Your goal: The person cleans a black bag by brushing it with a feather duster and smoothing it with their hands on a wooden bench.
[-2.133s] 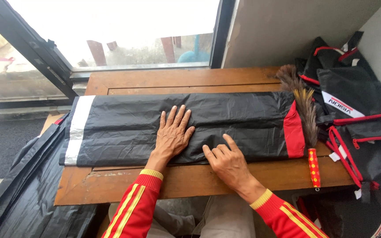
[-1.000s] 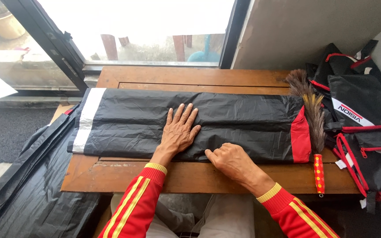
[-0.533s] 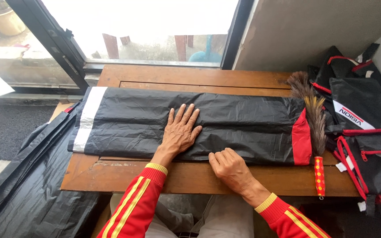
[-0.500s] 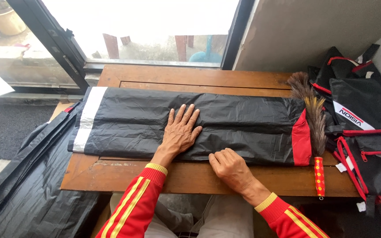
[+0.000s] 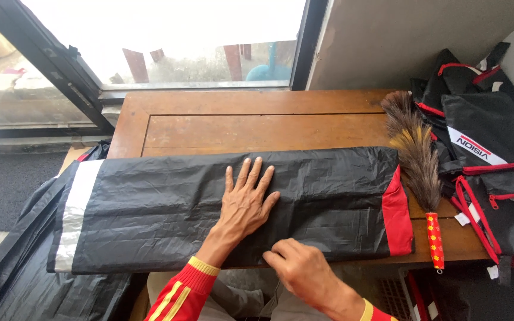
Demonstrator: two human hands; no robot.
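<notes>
on the bench [image 5: 209, 119], left hand [image 5: 244, 205] flat on folded black garment [image 5: 168, 208], right hand [image 5: 301, 270] pinching its near edge; smoothing unfinished.

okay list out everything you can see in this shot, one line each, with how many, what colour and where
Folded plastic garment: one, black with a red band at its right end and a silver-grey band at its left, lying lengthwise across the table.
Table: one, brown wood, under the window.
Feather duster: one, brown feathers with a red patterned handle, at the table's right edge.
Bags: a pile, count unclear, black with red trim, right of the table.
Black sheeting: one heap, lower left, beside the table.
Window: one, dark frame, behind the table.
Left hand: flat on the garment, fingers spread.
Right hand: at the garment's near edge, grip unclear.
</notes>
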